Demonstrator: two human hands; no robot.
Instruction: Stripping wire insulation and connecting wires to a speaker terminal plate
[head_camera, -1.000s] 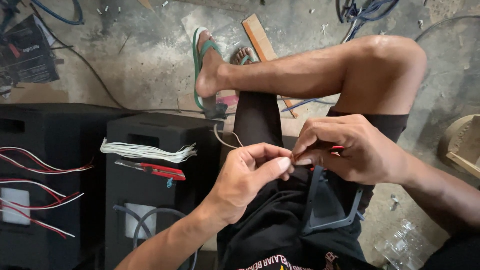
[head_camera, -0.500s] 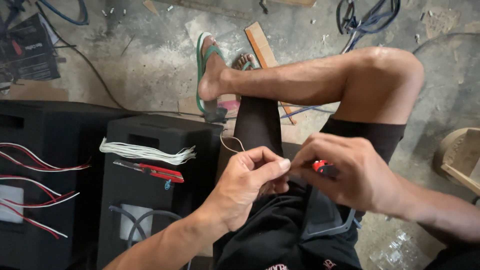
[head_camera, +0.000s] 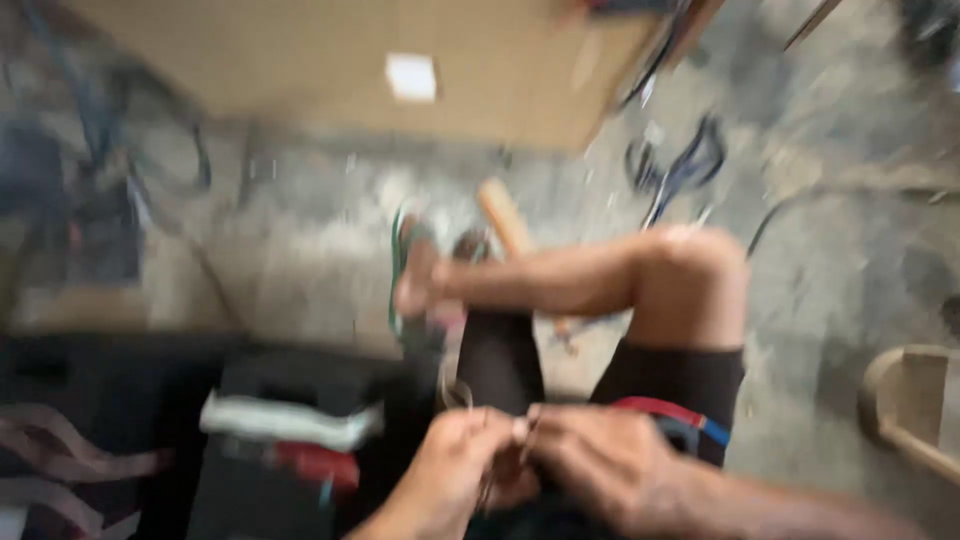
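The whole view is motion-blurred. My left hand (head_camera: 455, 470) and my right hand (head_camera: 600, 465) meet fingertip to fingertip low in the middle, over my lap in black shorts. Both pinch a thin pale wire (head_camera: 455, 395) that loops up from the left hand's fingers. A red and blue strip (head_camera: 665, 412) shows just past the right hand's knuckles; the blur hides what it is and whether the hand holds it. My bent bare leg (head_camera: 600, 280) crosses above the hands, its foot on a green sandal (head_camera: 405, 280).
A black box (head_camera: 270, 380) stands left of the hands, with a white wire bundle (head_camera: 285, 420) and a red-handled tool (head_camera: 315, 465) on top. Farther off are a cardboard sheet (head_camera: 300, 60), a wooden stick (head_camera: 505, 215), cables (head_camera: 680, 170) on the concrete floor, and a wooden frame (head_camera: 905, 400) at right.
The camera has swung upward and blurred, so the hands now sit lower in view. Both hands stay together on the wire. The cardboard sheet has come into view at the top.
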